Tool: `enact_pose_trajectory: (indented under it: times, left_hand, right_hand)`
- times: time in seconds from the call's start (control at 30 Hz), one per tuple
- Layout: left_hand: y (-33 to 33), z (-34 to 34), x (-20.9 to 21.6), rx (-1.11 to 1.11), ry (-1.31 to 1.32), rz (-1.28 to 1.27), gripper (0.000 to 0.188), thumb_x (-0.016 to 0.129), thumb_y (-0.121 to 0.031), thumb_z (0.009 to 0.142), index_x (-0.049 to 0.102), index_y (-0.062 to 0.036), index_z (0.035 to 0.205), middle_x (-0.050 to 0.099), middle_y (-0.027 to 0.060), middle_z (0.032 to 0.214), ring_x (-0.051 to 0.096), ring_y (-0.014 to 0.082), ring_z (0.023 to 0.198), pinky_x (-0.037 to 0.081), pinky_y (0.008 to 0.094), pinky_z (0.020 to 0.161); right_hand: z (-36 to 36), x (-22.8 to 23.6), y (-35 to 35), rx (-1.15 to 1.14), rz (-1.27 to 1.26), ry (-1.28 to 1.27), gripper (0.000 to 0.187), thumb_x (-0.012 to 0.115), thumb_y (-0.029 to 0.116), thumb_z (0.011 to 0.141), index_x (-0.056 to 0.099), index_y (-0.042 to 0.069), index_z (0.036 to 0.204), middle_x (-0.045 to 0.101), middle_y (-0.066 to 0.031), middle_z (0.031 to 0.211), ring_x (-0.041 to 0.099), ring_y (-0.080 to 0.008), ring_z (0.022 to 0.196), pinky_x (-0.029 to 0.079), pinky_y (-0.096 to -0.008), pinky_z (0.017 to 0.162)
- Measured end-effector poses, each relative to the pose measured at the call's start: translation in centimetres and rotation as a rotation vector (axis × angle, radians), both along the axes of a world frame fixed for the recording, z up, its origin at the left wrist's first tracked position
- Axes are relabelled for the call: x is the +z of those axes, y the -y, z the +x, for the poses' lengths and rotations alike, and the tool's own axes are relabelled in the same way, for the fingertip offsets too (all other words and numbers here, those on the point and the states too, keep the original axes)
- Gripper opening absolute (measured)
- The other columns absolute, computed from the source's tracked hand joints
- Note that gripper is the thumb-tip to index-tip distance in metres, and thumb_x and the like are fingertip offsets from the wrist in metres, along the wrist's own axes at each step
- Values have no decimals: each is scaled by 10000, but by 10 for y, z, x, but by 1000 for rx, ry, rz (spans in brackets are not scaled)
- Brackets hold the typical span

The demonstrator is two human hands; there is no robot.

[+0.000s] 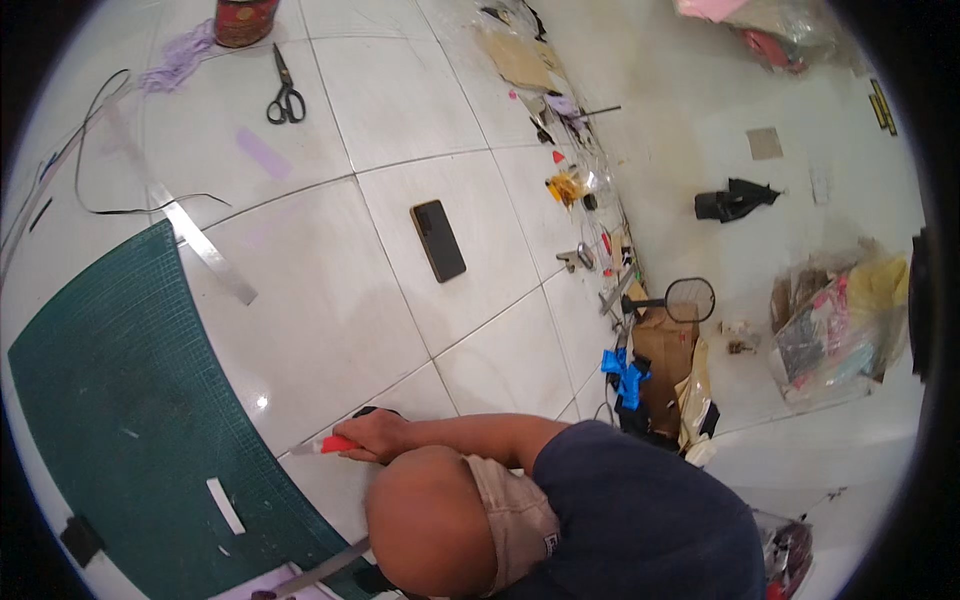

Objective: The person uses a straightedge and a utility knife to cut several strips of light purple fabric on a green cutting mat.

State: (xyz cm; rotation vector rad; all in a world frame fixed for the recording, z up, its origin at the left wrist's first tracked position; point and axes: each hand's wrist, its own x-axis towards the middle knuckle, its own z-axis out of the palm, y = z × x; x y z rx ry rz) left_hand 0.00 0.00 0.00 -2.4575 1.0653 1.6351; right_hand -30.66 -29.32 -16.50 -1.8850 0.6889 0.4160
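Note:
My right hand (375,436) reaches left past my bent bare knee (425,520). Its fingers are closed round a red utility knife (338,443), whose pale tip points left toward the edge of the green cutting mat (120,350). Something black (378,410) shows just behind the hand; its kind is unclear. At the bottom edge a metal ruler (325,572) lies over the mat, partly hidden by my knee. Pale lilac material (265,582) lies by it. My left hand cannot be made out. A small white strip (225,506) rests on the mat.
On the tiled floor lie a phone (438,241), black scissors (285,98), another metal ruler (212,250) and lilac cloth (180,58), near a red tin (245,22). Along the wall at right are cardboard (668,360), a racket-shaped thing (690,300) and plastic bags (838,325).

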Motion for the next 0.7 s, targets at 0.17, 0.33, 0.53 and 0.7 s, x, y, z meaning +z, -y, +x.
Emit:
enact_pose_trajectory:
  times: [0.17,0.33,0.53,0.7]
  left_hand:
    - [12,-46,13,-100,55,-6,350,774,-273,771,603,-56,985,656,149,777,656,336,759,512,454,731]
    - [-11,-133,75,94,-18,-37,282,750,-246,770,656,-71,971,695,152,947,653,373,906,501,487,783]
    - [-39,-236,189,494,-66,-128,144,620,-168,822,659,-43,882,664,188,911,642,375,925,512,473,803]
    - [-103,-292,250,619,182,-375,267,700,-255,782,693,-103,1001,663,154,1026,642,343,983,503,472,852]
  right_hand:
    - [16,61,20,-213,-82,-145,408,518,429,965,480,100,1202,642,-235,981,627,-447,907,486,-522,784]
    - [-13,170,-8,-434,-87,-454,508,511,495,958,457,90,1260,634,-256,1120,613,-469,1014,480,-533,867]
    - [-76,312,-27,-284,-238,-416,442,454,370,1002,446,29,1283,558,-289,1236,562,-485,1089,456,-538,904]
    - [-140,413,-25,48,-446,-237,392,593,301,964,422,1,1150,615,-246,906,619,-426,828,478,-466,729]
